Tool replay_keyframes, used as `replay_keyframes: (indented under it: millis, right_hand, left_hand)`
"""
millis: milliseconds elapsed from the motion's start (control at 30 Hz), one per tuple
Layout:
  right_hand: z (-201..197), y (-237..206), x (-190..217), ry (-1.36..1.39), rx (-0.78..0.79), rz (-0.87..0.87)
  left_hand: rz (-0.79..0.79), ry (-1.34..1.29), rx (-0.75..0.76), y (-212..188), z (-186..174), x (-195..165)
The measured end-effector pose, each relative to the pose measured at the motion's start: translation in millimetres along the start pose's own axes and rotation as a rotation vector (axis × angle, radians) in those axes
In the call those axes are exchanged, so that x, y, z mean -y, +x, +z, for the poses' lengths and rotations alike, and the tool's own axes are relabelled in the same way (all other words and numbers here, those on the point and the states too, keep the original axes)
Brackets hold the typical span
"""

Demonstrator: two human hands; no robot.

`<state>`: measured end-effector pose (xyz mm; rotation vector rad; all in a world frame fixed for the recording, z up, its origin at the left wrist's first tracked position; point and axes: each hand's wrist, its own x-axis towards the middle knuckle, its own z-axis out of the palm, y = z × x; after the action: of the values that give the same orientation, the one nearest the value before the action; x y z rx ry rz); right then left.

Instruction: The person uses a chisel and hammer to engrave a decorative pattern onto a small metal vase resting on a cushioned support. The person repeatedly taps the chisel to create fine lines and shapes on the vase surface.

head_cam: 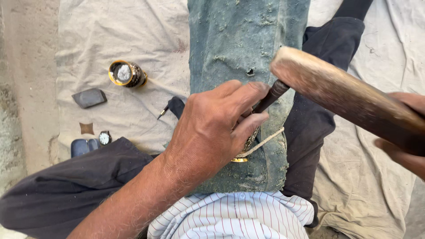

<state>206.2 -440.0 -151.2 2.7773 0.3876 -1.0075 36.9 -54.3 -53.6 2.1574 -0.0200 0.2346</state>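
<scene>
My left hand (212, 128) is closed around a dark punch tool (271, 96) held slanting down against a brass-coloured piece (248, 146) that lies on a long grey-green block (241, 48) between my legs. A pale cord (265, 140) runs over that piece. My right hand (405, 132), at the right edge, grips a wooden mallet (336, 90), whose rounded head rests at the top end of the punch. Most of the brass piece is hidden under my left fingers.
On the pale cloth (128, 35) to the left lie a round gold-rimmed decorated pot (126, 73), a dark flat stone (89, 98), a small pointed tool (163, 112), a wristwatch (104, 137) and a dark case (84, 146). Sandy ground borders the cloth on the left.
</scene>
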Motion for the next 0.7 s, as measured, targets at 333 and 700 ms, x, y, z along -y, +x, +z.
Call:
replay_keyframes:
  millis: [333, 700]
  right_hand:
    - [-9, -105, 78, 0.561, -0.22, -0.022]
    - [-7, -116, 109, 0.578, -0.343, -0.074]
  left_hand:
    - [0.103, 0.01, 0.312, 21, -1, -1]
    - [0.258, 0.123, 0.382, 26, -5, 1]
